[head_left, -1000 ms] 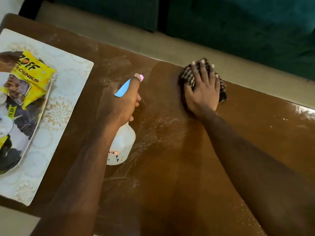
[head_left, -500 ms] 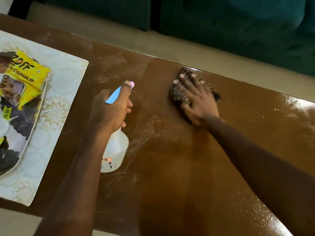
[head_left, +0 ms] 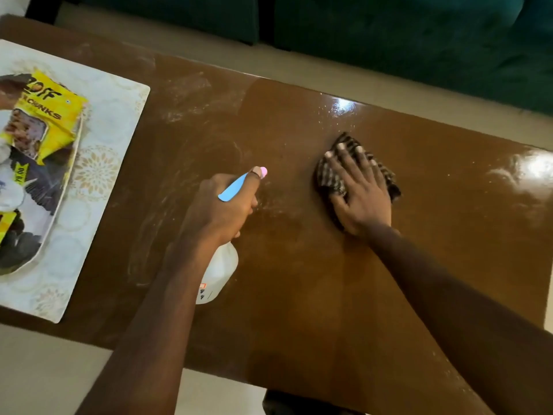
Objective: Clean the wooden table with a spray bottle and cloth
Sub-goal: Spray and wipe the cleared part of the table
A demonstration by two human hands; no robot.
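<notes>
**Head view: cloth drawn back from the far edge of the bench**

Half a second ago the checked cloth (head_left: 329,178) lay close against the far edge of the bench (head_left: 299,295). It now sits nearer the middle, with bare brown wood showing beyond it. The right hand (head_left: 362,193) pointed its fingers up and to the left then. Now it lies flat on the cloth with the fingers straight and spread, aimed at the far edge. The left hand (head_left: 221,211) has kept its grip: fingers wrapped round the neck of the spray bottle (head_left: 220,271), which is left of the cloth and apart from it.

Whether the bottle holds liquid cannot be told. At the left end a shallow tray (head_left: 61,202) holds a crumpled yellow packet (head_left: 45,115) and darker wrappers. It stands on a pale mat (head_left: 113,121) printed with flower rings.

The bottle has a rounded, milky-white plastic body, a light blue trigger head and a pink nozzle. The cloth is bunched, dark with pale checks. The wood shines glossy around the right hand and toward the right end. It is dull with whitish smears left of the bottle.
</notes>
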